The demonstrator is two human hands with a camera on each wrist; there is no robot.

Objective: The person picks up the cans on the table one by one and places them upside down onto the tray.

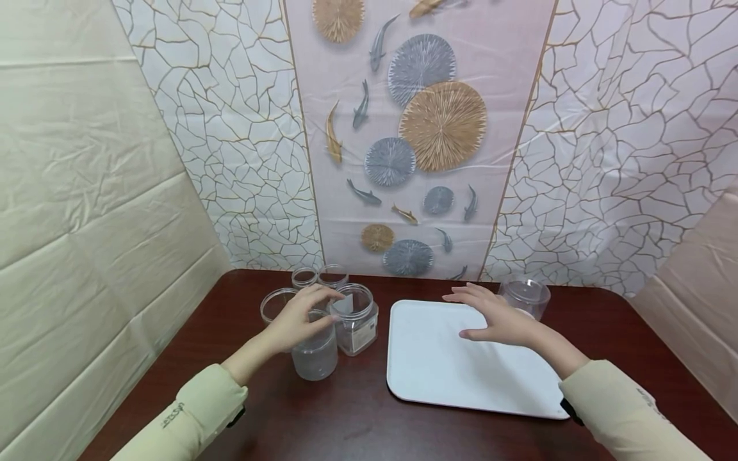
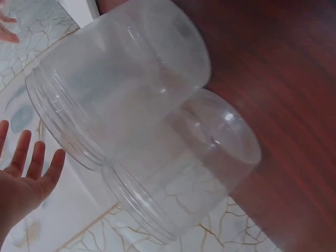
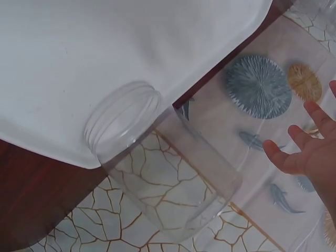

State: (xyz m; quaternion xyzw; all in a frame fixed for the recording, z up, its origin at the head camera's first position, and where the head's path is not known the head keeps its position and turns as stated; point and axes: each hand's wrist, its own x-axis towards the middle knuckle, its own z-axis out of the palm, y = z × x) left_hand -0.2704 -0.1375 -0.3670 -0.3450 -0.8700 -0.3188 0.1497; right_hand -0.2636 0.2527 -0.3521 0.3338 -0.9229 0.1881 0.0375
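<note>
My left hand (image 1: 296, 320) hovers over a group of clear plastic jars, its thumb and fingers apart. Below it stands a round jar (image 1: 315, 360), and to its right a square-sided jar (image 1: 364, 335) bears a pale label. In the left wrist view, two open-mouthed jars, a nearer one (image 2: 115, 79) and another (image 2: 215, 157), fill much of the picture. Above the white tray (image 1: 438, 365), my right hand (image 1: 498, 318) has its fingers spread and holds nothing. Close to it, a clear jar (image 1: 527, 293) stands upside down at the tray's far right corner, threaded mouth at the tray.
Behind the left hand are more clear jars, among them a small one (image 1: 303, 276) and a wider one (image 1: 334, 274). The dark red-brown table (image 1: 357, 416) has a patterned cloth wall (image 1: 398, 211) along its back and pale cloth (image 1: 75, 256) at the left.
</note>
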